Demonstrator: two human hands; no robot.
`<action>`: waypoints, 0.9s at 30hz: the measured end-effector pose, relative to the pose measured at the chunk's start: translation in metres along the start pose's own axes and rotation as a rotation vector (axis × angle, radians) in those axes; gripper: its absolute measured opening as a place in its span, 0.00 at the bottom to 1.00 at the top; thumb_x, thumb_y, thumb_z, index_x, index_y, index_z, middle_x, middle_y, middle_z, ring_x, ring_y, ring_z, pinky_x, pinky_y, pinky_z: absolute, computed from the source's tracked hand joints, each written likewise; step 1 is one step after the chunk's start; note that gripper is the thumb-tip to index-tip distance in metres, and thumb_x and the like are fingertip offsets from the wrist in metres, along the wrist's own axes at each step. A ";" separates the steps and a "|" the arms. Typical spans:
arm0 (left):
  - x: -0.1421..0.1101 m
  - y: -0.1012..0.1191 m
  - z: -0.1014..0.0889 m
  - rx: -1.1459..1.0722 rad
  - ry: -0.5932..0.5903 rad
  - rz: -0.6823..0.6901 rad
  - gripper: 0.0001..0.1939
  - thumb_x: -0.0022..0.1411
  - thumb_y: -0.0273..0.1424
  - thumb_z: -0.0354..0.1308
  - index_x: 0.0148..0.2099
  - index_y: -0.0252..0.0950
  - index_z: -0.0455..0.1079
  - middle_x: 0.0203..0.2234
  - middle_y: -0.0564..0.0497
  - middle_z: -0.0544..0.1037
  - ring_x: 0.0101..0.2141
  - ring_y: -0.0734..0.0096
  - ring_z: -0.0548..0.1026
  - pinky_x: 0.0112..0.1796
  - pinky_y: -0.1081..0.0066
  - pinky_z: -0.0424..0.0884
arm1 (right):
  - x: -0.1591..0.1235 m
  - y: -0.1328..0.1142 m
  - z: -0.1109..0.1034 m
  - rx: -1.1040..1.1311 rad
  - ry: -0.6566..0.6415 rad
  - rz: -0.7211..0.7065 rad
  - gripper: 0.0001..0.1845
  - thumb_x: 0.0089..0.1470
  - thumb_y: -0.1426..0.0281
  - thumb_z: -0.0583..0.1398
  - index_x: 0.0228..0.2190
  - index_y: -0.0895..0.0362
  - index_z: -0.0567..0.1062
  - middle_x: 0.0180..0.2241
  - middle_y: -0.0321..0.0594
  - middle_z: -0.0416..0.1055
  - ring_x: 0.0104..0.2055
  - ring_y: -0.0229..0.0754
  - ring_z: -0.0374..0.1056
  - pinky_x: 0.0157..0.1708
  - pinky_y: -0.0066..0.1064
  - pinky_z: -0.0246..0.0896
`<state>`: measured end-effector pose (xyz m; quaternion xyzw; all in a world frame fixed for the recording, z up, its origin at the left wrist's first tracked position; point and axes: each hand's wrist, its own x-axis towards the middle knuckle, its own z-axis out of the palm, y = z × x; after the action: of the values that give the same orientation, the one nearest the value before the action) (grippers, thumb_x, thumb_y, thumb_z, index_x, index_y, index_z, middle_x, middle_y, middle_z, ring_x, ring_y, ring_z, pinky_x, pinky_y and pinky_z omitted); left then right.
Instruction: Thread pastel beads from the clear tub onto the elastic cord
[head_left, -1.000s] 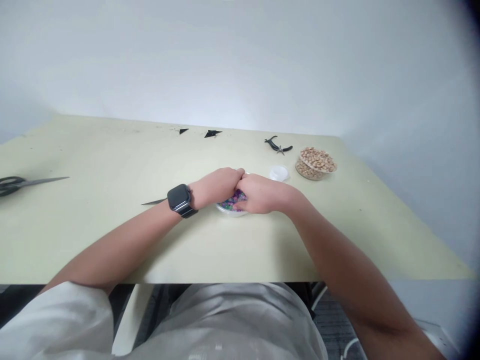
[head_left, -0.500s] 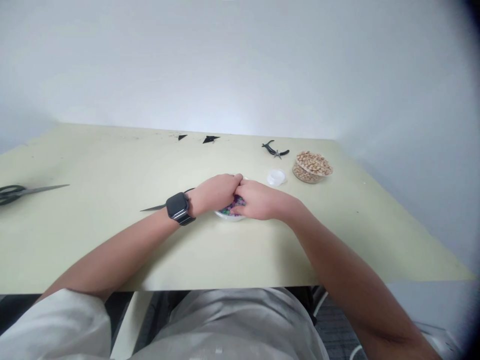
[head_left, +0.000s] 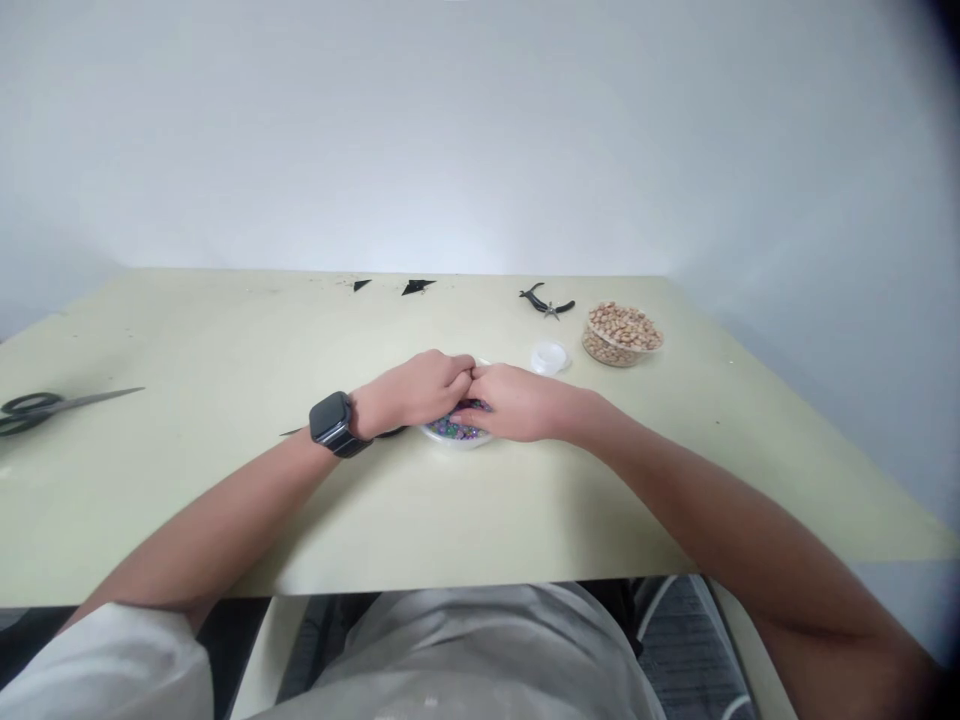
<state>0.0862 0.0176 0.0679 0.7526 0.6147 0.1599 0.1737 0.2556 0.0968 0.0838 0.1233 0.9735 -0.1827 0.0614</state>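
Note:
My left hand (head_left: 416, 392), with a black watch (head_left: 332, 423) on its wrist, and my right hand (head_left: 517, 402) meet fingertip to fingertip over a small clear dish of purple and green beads (head_left: 450, 430) in the middle of the table. Both hands have their fingers curled and pinched together. What they pinch is too small to make out. The hands hide most of the dish. A thin dark cord (head_left: 294, 433) pokes out from under my left wrist.
A clear tub of tan beads (head_left: 622, 333) and a small white lid (head_left: 548, 357) sit to the right. Black pliers (head_left: 546, 301) and black scraps (head_left: 417, 286) lie at the back. Scissors (head_left: 45, 406) lie far left on the pale table (head_left: 187, 340).
My hands stay pinched together over the bead dish. The view has tilted down a little, and my left wrist has slid slightly left along the table.

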 end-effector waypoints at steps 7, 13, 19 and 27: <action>-0.007 0.002 0.006 -0.030 0.076 -0.018 0.18 0.78 0.40 0.37 0.39 0.39 0.62 0.26 0.51 0.72 0.26 0.66 0.69 0.31 0.64 0.59 | -0.001 0.004 0.009 0.043 0.078 -0.018 0.18 0.67 0.64 0.54 0.47 0.61 0.80 0.47 0.50 0.78 0.45 0.46 0.73 0.44 0.33 0.63; -0.008 0.000 0.007 0.050 0.126 0.034 0.17 0.74 0.33 0.40 0.30 0.38 0.57 0.26 0.49 0.70 0.28 0.65 0.67 0.34 0.63 0.61 | -0.005 0.000 0.015 0.063 0.149 0.031 0.15 0.68 0.69 0.50 0.42 0.62 0.74 0.43 0.49 0.74 0.43 0.44 0.70 0.43 0.34 0.61; -0.010 -0.012 0.000 -0.046 0.039 0.116 0.18 0.73 0.30 0.42 0.30 0.36 0.64 0.32 0.48 0.76 0.33 0.65 0.72 0.39 0.63 0.65 | -0.006 0.003 0.013 0.039 0.122 -0.013 0.12 0.67 0.70 0.50 0.36 0.61 0.72 0.41 0.47 0.73 0.41 0.43 0.67 0.43 0.34 0.58; -0.008 -0.022 0.000 -0.086 0.057 0.169 0.16 0.70 0.27 0.43 0.29 0.36 0.63 0.31 0.49 0.75 0.33 0.66 0.71 0.39 0.64 0.64 | 0.006 -0.001 -0.010 0.072 -0.045 0.026 0.15 0.64 0.71 0.48 0.26 0.59 0.66 0.33 0.43 0.73 0.33 0.39 0.63 0.35 0.31 0.53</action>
<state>0.0656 0.0134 0.0582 0.7889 0.5461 0.2217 0.1742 0.2488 0.1009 0.0919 0.1336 0.9630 -0.2194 0.0812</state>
